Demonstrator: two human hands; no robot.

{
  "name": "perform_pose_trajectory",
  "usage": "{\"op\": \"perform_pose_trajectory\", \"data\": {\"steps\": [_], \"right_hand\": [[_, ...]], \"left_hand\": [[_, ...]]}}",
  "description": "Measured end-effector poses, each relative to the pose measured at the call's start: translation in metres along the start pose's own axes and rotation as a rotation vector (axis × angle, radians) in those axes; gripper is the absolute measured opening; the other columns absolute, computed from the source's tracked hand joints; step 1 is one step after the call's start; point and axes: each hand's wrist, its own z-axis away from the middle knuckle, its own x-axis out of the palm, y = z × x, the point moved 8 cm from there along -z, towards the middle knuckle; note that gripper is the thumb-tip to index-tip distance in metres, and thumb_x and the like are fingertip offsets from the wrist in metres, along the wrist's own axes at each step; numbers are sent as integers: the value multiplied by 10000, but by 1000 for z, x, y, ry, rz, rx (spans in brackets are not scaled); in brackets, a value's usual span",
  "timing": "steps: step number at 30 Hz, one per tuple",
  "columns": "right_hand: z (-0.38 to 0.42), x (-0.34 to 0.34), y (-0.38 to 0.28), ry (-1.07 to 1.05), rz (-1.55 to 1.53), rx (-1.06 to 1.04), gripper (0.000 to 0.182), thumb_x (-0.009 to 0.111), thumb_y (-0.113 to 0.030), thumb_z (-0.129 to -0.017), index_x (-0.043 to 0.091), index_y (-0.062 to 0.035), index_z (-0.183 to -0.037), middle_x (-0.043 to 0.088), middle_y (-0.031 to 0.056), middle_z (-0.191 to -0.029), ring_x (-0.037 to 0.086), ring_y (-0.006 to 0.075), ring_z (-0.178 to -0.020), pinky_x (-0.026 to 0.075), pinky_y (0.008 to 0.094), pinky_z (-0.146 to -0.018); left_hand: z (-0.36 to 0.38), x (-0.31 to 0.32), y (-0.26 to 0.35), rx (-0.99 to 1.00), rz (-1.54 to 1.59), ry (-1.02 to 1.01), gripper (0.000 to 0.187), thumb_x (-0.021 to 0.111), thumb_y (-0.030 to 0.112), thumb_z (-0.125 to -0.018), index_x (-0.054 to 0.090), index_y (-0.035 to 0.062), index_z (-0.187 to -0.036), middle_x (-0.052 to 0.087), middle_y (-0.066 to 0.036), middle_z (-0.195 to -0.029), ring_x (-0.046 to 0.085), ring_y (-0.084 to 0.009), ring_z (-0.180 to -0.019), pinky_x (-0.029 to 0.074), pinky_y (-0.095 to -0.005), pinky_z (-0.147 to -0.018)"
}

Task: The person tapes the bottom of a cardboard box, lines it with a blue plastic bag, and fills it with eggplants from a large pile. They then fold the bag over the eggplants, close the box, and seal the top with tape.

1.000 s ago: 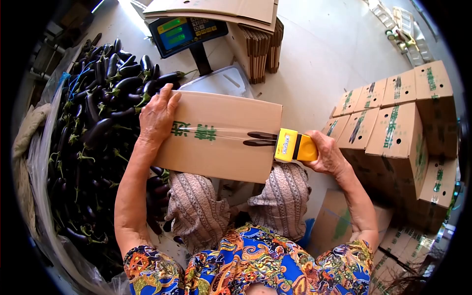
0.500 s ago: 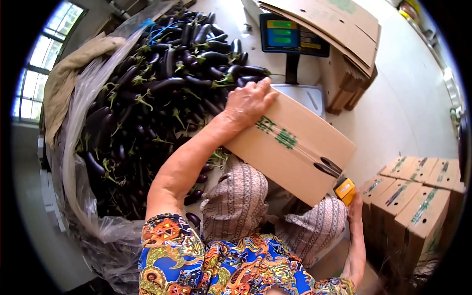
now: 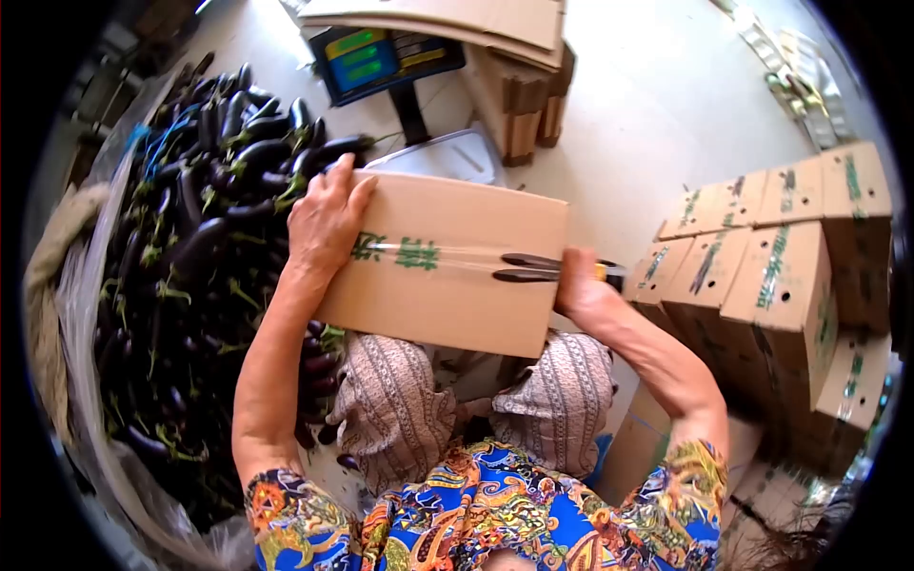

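A closed cardboard box [image 3: 457, 305] with green print rests across my knees, a strip of clear tape along its top seam. Two dark, eggplant-shaped marks show near the right end of that seam. My left hand [image 3: 328, 217] grips the box's left end, fingers over the far corner. At the opposite end, my right hand [image 3: 583, 285] is closed around a yellow and black tape dispenser [image 3: 611, 276], mostly hidden behind the hand. The right fingers are close against the box's end; their exact contact is hidden.
A large heap of eggplants [image 3: 190, 238] lies at left on plastic sheeting [image 3: 81, 295]. Beyond the box stands a scale with a lit display [image 3: 357, 59], beside flattened cardboard [image 3: 447, 21]. Several packed boxes [image 3: 776, 271] are stacked at right.
My right hand has come up from beside my knee to the box's right end with the tape dispenser. The box sits more level, and the view has turned rightward.
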Motion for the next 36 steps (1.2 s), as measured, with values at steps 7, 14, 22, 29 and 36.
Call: {"op": "perform_pose_trajectory", "data": {"steps": [7, 14, 22, 29, 36], "right_hand": [[25, 147, -40, -688, -946, 500, 396, 786, -242, -643, 675, -54, -973, 710, 134, -932, 703, 265, -890, 560, 377, -726], [73, 150, -32, -332, -1181, 563, 561, 798, -355, -747, 608, -30, -1162, 683, 177, -1017, 672, 301, -976, 540, 414, -836], [72, -215, 201, 850, -1636, 420, 145, 711, -75, -846, 669, -8, -967, 677, 99, -850, 632, 141, -721, 520, 277, -646], [84, -331, 206, 1084, -1504, 15, 132, 631, -134, -905, 651, -7, -935, 668, 104, -831, 618, 168, -697, 508, 289, -617], [36, -362, 169, 1106, -2120, -611, 215, 595, -199, -949, 677, -4, -987, 689, 108, -827, 629, 191, -686, 507, 294, -614]], "left_hand": [[3, -12, -18, -114, 165, -25, 435, 463, 400, -998, 523, 155, -1352, 654, -192, -1114, 647, -394, -988, 528, -457, -833], [-3, -16, -18, -129, 239, -18, 496, 426, 483, -1008, 550, 134, -1339, 654, -200, -1133, 645, -393, -1014, 515, -461, -858], [-8, -8, -23, -177, 186, -30, 464, 462, 464, -985, 549, 146, -1312, 651, -221, -1092, 628, -432, -986, 502, -505, -845], [-9, 3, -36, -170, 229, -37, 446, 465, 434, -984, 555, 144, -1311, 646, -220, -1164, 632, -408, -1030, 507, -476, -852], [-9, 3, -29, -122, 208, -6, 447, 423, 440, -1006, 556, 120, -1289, 656, -241, -1080, 624, -449, -971, 498, -512, -816]]}}
